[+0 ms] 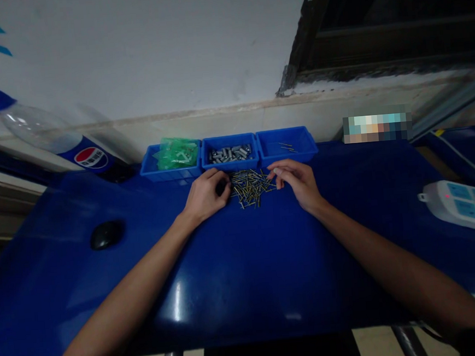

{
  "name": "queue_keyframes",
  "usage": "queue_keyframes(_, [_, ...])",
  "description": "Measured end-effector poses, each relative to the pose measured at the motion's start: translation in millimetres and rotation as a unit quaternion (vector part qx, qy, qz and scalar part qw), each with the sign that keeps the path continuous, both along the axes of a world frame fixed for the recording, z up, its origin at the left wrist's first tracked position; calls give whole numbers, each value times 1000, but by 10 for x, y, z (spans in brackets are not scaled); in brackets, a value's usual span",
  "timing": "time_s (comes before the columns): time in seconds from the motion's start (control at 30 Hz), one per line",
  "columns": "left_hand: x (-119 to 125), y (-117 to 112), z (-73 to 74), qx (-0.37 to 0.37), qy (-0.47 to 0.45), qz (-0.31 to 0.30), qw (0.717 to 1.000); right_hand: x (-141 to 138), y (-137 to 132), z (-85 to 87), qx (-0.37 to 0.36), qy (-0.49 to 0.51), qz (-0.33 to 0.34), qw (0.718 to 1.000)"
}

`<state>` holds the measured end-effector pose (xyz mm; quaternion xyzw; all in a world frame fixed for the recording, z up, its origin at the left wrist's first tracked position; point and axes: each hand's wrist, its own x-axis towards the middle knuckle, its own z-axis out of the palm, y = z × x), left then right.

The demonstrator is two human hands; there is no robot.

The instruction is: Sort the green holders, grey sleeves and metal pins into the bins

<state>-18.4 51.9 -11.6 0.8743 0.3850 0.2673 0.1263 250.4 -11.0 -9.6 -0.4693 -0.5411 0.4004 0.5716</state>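
Note:
A loose pile of thin, brass-coloured metal pins (251, 189) lies on the blue tabletop between my hands; their exact kind is too small to tell. My left hand (208, 194) rests at the pile's left edge, fingers curled and thumb meeting the index finger. At the right edge is my right hand (298, 181), thumb and fingers bent together over the outer pins. Whatever either hand pinches is hidden or too small. Just behind stand three blue bins: one with green plastic bags (177, 153), one with grey metal cylinders (230, 154), one with a few pins (288, 147).
A cola bottle (91, 156) stands at the back left, with a black mouse (107, 234) nearer me. On the right lies a white power strip (464, 204) with a cable behind it. The wall (162, 52) closes off the table's back edge; a blurred-out item (377, 127) sits beside it.

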Motion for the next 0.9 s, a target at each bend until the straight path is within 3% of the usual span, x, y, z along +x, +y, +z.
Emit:
queue_keyframes(0.4, [-63, 78, -43, -39, -101, -39, 993, 12, 5, -10, -10, 1, 10, 1000])
queue_keyframes(0.6, [-57, 71, -68, -36, -186, 4, 982, 23, 10, -21, 1, -1, 15, 1000])
queue_keyframes(0.9, [-25, 106, -97, -118, -264, -22, 957, 34, 24, -71, 10, -36, 23, 999])
